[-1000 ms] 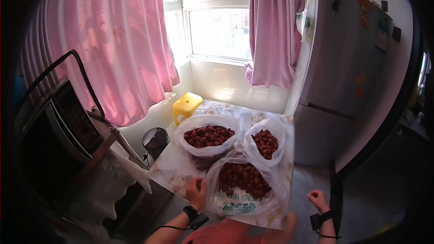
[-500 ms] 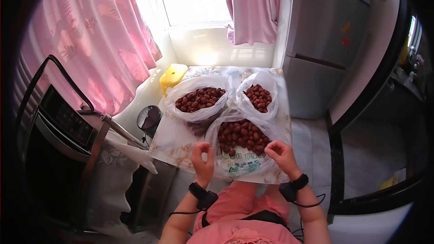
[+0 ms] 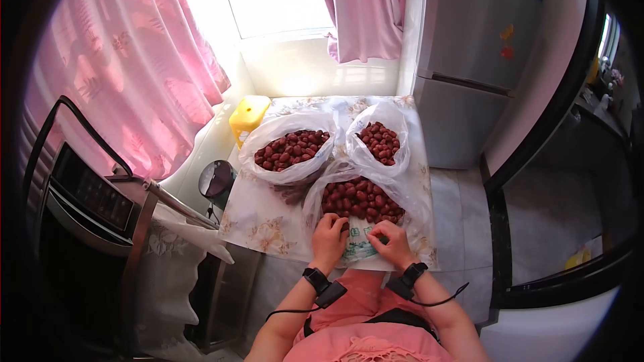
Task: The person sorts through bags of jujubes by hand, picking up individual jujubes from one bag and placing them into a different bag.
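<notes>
Three clear plastic bags are sitting on the floral counter (image 3: 258, 224), and every one is holding a heap of small red fruits (image 3: 359, 200). The near bag (image 3: 414, 202), printed green on its front, is lying at the counter's front edge, right before the person. Behind it the two others are standing side by side and open: the wide bag (image 3: 290, 151) on the left and the smaller bag (image 3: 380, 142) on the right. Two hands are working. The left hand (image 3: 330, 234) is curling its fingers shut on the near bag's front rim, while the right hand (image 3: 390, 241) is pinching the printed plastic just beside it. One yellow stool (image 3: 248, 114) is standing at the far left corner.
</notes>
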Tool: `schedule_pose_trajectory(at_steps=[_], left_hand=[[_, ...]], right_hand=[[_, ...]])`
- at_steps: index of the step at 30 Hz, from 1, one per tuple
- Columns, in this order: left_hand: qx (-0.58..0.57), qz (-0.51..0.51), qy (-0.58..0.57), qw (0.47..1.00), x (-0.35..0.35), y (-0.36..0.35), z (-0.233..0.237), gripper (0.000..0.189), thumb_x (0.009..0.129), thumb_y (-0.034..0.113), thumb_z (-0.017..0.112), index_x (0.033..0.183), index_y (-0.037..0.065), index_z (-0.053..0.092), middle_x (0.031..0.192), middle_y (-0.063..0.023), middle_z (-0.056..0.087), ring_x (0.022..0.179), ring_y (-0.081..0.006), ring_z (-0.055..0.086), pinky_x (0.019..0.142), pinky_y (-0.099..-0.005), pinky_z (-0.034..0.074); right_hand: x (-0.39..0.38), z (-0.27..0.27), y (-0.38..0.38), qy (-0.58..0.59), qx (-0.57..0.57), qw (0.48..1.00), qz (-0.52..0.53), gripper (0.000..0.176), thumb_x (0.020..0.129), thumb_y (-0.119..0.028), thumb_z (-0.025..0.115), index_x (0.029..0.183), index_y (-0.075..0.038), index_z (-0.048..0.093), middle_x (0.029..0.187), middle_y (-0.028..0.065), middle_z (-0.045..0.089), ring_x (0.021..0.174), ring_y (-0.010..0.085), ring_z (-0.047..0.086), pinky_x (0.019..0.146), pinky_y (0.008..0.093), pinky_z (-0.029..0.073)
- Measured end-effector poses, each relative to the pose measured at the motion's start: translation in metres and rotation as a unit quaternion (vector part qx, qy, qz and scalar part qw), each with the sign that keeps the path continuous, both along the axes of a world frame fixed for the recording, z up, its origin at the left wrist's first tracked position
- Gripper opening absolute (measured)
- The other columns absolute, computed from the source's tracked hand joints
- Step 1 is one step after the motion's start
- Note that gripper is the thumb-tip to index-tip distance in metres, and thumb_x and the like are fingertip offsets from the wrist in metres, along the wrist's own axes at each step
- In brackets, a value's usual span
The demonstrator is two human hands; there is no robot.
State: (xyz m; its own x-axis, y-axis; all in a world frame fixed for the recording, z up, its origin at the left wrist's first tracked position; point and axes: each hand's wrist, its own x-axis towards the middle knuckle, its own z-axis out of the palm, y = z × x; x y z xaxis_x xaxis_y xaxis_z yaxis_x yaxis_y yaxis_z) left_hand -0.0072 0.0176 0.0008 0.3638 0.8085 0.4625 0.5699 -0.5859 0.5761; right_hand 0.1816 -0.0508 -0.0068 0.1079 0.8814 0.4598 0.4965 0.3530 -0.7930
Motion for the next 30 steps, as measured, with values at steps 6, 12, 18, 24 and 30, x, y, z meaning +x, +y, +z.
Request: schedule_pose_trajectory(at_steps=[6,12,18,24,30], left_hand=[[-0.053,-0.006,-0.057,0.997,-0.005,0.004,-0.012,0.023,0.075,0.002,0.073,0.097,0.006,0.068,0.102,-0.009,0.06,0.093,-0.03,0.062,0.077,-0.0399,0.051],[-0.039,-0.025,-0.057,0.997,-0.002,-0.003,-0.006,0.026,0.073,0.003,0.076,0.097,0.005,0.067,0.102,-0.0091,0.06,0.095,-0.0309,0.062,0.079,-0.0407,0.051],[-0.112,-0.055,-0.084,0.989,-0.007,-0.005,-0.011,0.03,0.078,0.0,0.073,0.106,0.004,0.065,0.103,-0.0096,0.063,0.095,-0.0263,0.064,0.082,-0.0342,0.051],[-0.339,-0.121,-0.401,0.842,-0.01,-0.005,-0.024,0.019,0.095,0.0,0.061,0.115,0.002,0.059,0.108,-0.0049,0.066,0.101,-0.0143,0.064,0.089,-0.0288,0.051],[-0.398,-0.143,-0.486,0.764,-0.013,-0.007,-0.032,0.019,0.101,0.003,0.056,0.12,0.003,0.055,0.115,-0.0087,0.067,0.104,-0.0155,0.064,0.094,-0.0297,0.051]], right_hand=[[0.0,-0.003,-0.003,-0.042,0.024,0.999,0.004,0.013,0.08,-0.006,0.076,0.084,-0.001,0.066,0.086,0.0115,0.066,0.078,0.0279,0.065,0.069,0.036,0.052],[-0.001,-0.002,-0.003,-0.057,0.02,0.998,0.0,0.014,0.079,-0.007,0.077,0.083,-0.003,0.064,0.085,0.0117,0.064,0.082,0.0319,0.064,0.072,0.0391,0.052],[-0.002,-0.001,-0.004,-0.059,0.017,0.998,-0.003,0.013,0.078,-0.006,0.076,0.082,-0.003,0.064,0.084,0.0115,0.064,0.08,0.0307,0.064,0.071,0.0382,0.052],[-0.003,-0.001,-0.003,-0.059,0.021,0.998,-0.006,0.013,0.078,-0.006,0.076,0.082,-0.003,0.064,0.084,0.0114,0.063,0.08,0.0306,0.064,0.07,0.0381,0.051],[-0.005,0.002,-0.003,-0.054,0.013,0.998,-0.008,0.014,0.078,-0.006,0.076,0.081,-0.003,0.063,0.083,0.0111,0.062,0.08,0.0314,0.063,0.07,0.0393,0.051]])
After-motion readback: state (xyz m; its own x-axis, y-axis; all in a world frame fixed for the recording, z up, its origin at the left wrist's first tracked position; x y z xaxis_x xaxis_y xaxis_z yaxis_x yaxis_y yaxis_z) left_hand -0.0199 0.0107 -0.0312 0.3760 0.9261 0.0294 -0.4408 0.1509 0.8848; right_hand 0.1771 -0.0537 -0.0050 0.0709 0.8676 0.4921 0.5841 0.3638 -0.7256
